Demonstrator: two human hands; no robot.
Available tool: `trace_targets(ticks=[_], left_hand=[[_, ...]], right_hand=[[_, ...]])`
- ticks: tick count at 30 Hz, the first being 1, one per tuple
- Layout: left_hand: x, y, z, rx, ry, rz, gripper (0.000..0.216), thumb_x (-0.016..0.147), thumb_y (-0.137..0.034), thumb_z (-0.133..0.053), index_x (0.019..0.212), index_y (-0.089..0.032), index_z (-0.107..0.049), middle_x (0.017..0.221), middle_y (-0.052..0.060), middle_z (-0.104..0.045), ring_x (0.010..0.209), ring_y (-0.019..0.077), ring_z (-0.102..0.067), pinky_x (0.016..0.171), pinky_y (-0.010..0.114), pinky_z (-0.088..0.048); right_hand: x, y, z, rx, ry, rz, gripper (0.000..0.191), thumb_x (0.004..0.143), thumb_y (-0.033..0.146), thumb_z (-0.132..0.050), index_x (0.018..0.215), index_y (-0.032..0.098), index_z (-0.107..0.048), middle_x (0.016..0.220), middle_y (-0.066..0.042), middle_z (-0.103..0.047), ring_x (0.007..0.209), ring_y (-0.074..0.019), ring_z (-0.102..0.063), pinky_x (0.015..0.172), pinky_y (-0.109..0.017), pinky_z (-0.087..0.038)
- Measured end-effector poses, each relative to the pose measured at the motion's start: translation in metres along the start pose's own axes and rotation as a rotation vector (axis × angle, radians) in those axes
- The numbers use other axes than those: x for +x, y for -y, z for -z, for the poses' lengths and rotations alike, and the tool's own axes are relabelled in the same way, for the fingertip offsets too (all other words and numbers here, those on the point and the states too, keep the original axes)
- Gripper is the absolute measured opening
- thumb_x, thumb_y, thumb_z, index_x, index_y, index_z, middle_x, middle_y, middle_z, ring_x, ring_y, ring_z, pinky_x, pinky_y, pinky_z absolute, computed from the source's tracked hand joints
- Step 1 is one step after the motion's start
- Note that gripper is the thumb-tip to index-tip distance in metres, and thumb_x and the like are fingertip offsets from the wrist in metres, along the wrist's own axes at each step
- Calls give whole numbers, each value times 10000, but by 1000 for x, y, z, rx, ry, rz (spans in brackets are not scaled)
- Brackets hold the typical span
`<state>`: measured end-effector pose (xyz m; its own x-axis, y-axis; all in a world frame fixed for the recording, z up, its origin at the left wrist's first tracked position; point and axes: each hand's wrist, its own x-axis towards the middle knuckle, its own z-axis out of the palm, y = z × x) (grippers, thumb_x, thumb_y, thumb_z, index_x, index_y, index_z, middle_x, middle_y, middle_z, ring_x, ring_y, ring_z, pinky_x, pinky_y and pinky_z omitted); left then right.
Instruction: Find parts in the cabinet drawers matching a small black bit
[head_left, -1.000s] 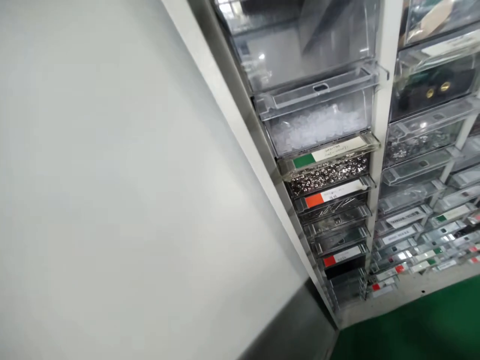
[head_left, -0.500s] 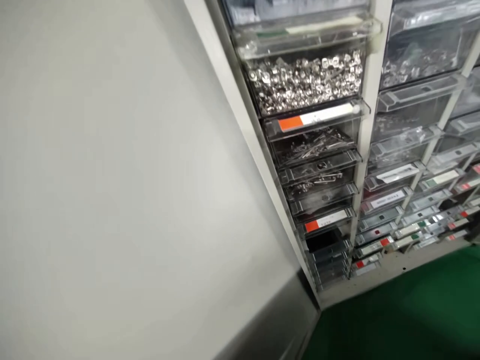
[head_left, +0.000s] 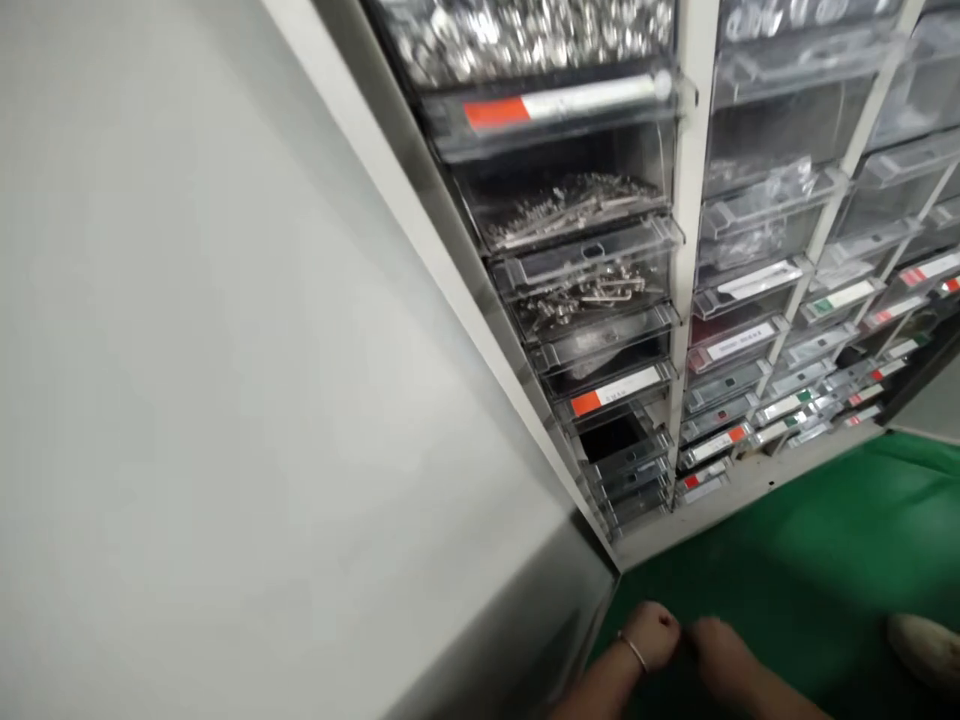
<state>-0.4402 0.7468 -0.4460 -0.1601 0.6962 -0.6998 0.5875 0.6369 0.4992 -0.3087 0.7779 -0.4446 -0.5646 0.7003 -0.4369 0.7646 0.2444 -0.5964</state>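
Left hand [head_left: 651, 635] and right hand [head_left: 718, 652] come into view below the cabinet [head_left: 694, 150], off its drawers [head_left: 592, 254], grip impossible to tell.

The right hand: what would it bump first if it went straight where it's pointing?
Probably the left hand, the one with the bracelet at its wrist: the right hand points toward it, though blur and unclear depth make that unsure.

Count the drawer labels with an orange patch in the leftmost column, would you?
2. The upper label sits just beneath the shiny metal pieces; the lower label is farther down. More could be hidden beyond the picture's top edge.
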Motion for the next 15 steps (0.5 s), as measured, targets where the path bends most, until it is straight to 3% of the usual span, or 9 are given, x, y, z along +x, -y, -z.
trace_targets(ticks=[2, 6, 11, 15], left_hand=[[6, 3, 2, -53, -4, 51, 279, 918, -272, -612, 681, -126, -595, 665, -24, -575, 700, 143, -595, 723, 309, -498], [3, 3, 4, -204, -4, 101, 261, 906, -229, -623, 668, -133, -580, 583, -58, -495, 579, 108, -515, 646, 267, -461], [-12, -4, 11, -431, 81, 108, 183, 899, -187, -608, 731, -124, -644, 614, -41, -578, 544, 93, -519, 598, 244, -433], [-17, -2, 18, -526, 92, 89, 32, 746, -153, -728, 725, -132, -717, 580, -43, -596, 521, 86, -489, 589, 239, -392]], right_hand=[[9, -7, -2, 42, 5, -5, 61, 872, 139, -635, 819, 142, -666, 796, -10, -669, 748, -131, -631, 718, -268, -502], [18, -12, 1, 108, -55, 14, 191, 760, 32, -586, 774, 172, -715, 809, -28, -716, 788, -158, -653, 675, -255, -410], [15, -10, 7, 139, -107, 8, 126, 726, 93, -630, 746, 169, -728, 770, -28, -717, 744, -166, -640, 644, -256, -370], [11, -6, 17, 151, -101, 45, 100, 720, 100, -649, 697, 163, -723, 733, -26, -710, 710, -156, -631, 616, -247, -360]])
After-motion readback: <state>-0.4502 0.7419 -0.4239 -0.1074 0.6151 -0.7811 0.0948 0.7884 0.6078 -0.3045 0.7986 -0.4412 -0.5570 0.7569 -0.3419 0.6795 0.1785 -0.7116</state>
